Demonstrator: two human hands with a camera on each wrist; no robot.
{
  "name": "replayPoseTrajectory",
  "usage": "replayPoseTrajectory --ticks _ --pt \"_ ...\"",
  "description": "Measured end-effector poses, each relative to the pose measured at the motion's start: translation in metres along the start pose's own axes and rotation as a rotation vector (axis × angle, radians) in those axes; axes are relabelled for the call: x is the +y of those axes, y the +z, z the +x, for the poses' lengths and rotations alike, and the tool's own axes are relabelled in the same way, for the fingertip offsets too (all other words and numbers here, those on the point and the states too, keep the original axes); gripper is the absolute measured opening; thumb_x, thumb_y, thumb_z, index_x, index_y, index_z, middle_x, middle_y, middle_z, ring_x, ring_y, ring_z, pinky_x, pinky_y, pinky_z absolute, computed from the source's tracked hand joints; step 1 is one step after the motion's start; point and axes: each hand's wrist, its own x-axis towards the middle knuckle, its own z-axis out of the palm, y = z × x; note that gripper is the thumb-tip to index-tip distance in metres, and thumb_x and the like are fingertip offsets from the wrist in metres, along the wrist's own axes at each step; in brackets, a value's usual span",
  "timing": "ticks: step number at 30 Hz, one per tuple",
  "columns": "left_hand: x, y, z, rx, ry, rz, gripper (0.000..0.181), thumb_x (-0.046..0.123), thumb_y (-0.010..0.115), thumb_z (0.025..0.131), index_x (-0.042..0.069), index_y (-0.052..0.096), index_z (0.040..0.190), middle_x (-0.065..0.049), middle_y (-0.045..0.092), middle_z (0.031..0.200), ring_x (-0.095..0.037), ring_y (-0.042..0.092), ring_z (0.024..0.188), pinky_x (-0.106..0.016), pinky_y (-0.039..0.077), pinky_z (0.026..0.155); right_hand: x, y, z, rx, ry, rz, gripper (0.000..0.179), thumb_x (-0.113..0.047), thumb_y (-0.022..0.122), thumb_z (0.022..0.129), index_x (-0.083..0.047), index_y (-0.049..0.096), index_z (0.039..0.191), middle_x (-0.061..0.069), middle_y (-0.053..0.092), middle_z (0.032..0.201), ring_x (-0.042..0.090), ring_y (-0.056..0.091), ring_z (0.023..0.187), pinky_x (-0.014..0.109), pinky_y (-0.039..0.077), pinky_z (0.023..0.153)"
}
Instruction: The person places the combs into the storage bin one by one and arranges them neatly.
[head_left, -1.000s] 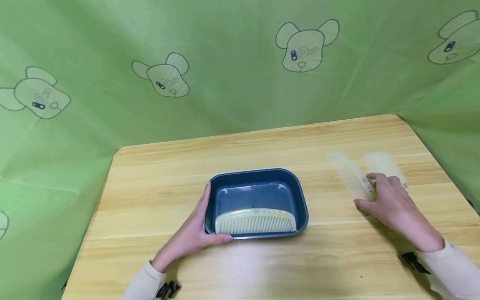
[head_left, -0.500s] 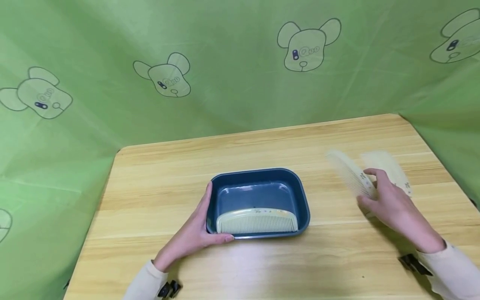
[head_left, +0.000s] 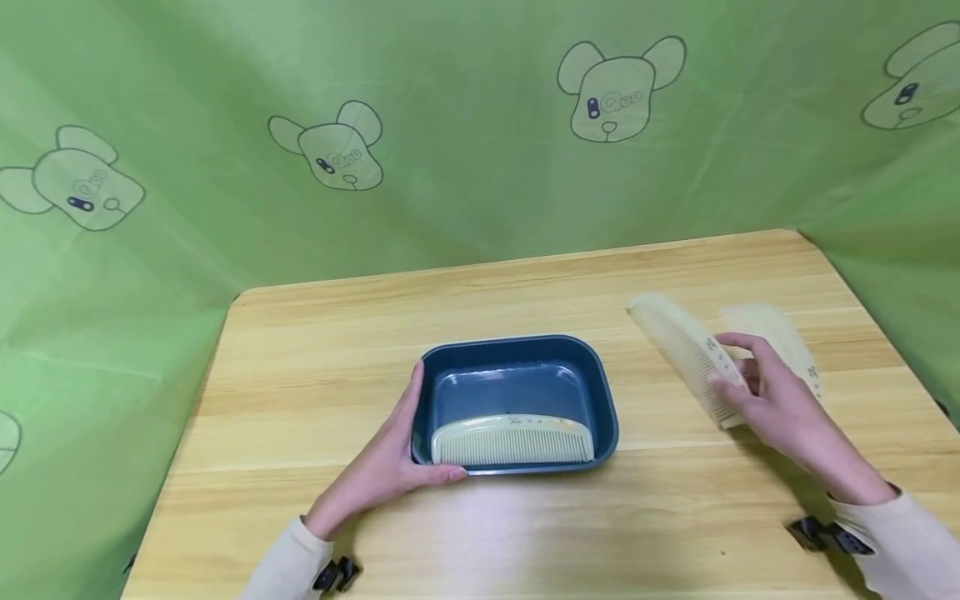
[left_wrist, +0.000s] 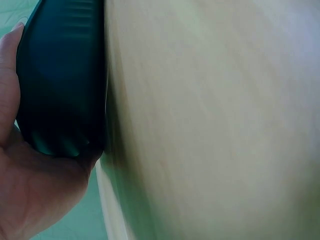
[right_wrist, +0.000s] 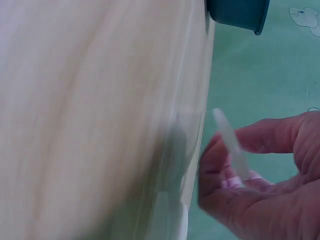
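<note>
My left hand (head_left: 382, 450) grips the left end of a dark blue rectangular tray (head_left: 517, 343), thumb along its near rim and fingers round the outer wall. Inside the tray, along its near side, a pale cream comb (head_left: 513, 442) leans with its teeth downward. Over on the right, my right hand (head_left: 780, 412) pinches a second pale comb (head_left: 678, 333) by its back, between thumb and fingers. In the right wrist view that held comb (right_wrist: 231, 142) shows edge-on, raised off the table. A third comb (head_left: 772, 329) lies on the table beyond the right hand, partly hidden by it.
The wood-patterned table (head_left: 330, 333) has rounded far corners. A green curtain (head_left: 472, 192) with mouse-head drawings hangs behind it and down both sides. Black straps (head_left: 337, 575) sit on the cuffs.
My right hand has lifted the second comb off the table and shifted it slightly left. The left hand and tray have stayed put, and so has the third comb.
</note>
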Motion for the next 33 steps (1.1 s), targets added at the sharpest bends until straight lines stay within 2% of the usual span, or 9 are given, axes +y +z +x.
replayPoseTrajectory --ticks 1,3,8,10,16,20,33 --pt "0.000 0.000 0.000 0.001 0.002 0.000 0.147 0.046 0.100 0.079 0.035 -0.013 0.174 -0.009 -0.006 0.182 -0.032 0.005 0.165 -0.061 0.015 0.128 0.000 0.000 0.001 0.010 -0.003 0.032 0.062 -0.002 0.061 0.111 0.006 0.029 0.163 0.039 0.064 0.122 0.007 0.068 0.086 0.030 0.060 0.061" --pt "0.000 0.001 0.000 -0.001 0.003 0.003 0.147 0.046 0.099 0.080 0.035 -0.013 0.174 -0.009 -0.006 0.182 -0.031 0.005 0.165 -0.060 0.015 0.128 -0.001 0.001 0.002 0.035 -0.013 0.094 0.062 0.000 0.062 0.110 0.003 0.032 0.163 0.032 0.068 0.122 0.006 0.070 0.088 0.029 0.061 0.062" --pt "0.000 -0.001 -0.002 0.002 0.003 0.012 0.147 0.046 0.099 0.080 0.033 -0.012 0.175 -0.006 -0.005 0.182 -0.031 0.006 0.165 -0.059 0.016 0.128 -0.006 0.007 0.003 0.091 -0.031 0.217 0.062 0.003 0.067 0.106 -0.012 0.044 0.162 -0.008 0.074 0.108 0.007 0.072 0.086 0.026 0.062 0.063" --pt "0.000 -0.002 -0.004 0.002 0.002 0.014 0.147 0.046 0.099 0.080 0.031 -0.011 0.176 -0.005 -0.005 0.182 -0.031 0.006 0.165 -0.059 0.017 0.128 -0.010 0.010 0.003 0.097 -0.025 0.247 0.062 0.003 0.068 0.106 -0.017 0.047 0.161 -0.014 0.074 0.106 0.007 0.072 0.086 0.025 0.062 0.063" --pt "0.000 -0.003 -0.002 0.003 0.014 0.004 0.146 0.043 0.100 0.081 0.026 -0.010 0.176 -0.003 -0.005 0.182 -0.031 0.006 0.165 -0.060 0.017 0.128 -0.024 0.014 0.006 0.076 0.009 0.272 0.058 -0.001 0.069 0.107 -0.019 0.051 0.158 -0.014 0.074 0.110 0.008 0.070 0.089 0.023 0.060 0.066" --pt "-0.001 -0.001 -0.001 0.004 0.020 -0.005 0.146 0.042 0.100 0.081 0.029 -0.010 0.176 -0.003 -0.005 0.182 -0.031 0.006 0.165 -0.059 0.016 0.128 -0.032 0.017 0.008 0.033 0.005 0.284 0.055 -0.003 0.068 0.108 -0.019 0.051 0.158 -0.014 0.074 0.113 0.009 0.069 0.091 0.024 0.059 0.066" --pt "0.000 0.001 0.001 0.007 0.026 -0.010 0.148 0.043 0.100 0.079 0.032 -0.012 0.175 -0.001 -0.006 0.181 -0.030 0.006 0.165 -0.060 0.016 0.128 -0.059 0.031 0.014 -0.085 -0.050 0.294 0.046 -0.010 0.071 0.108 -0.006 0.057 0.152 0.006 0.075 0.114 0.016 0.071 0.092 0.024 0.059 0.071"
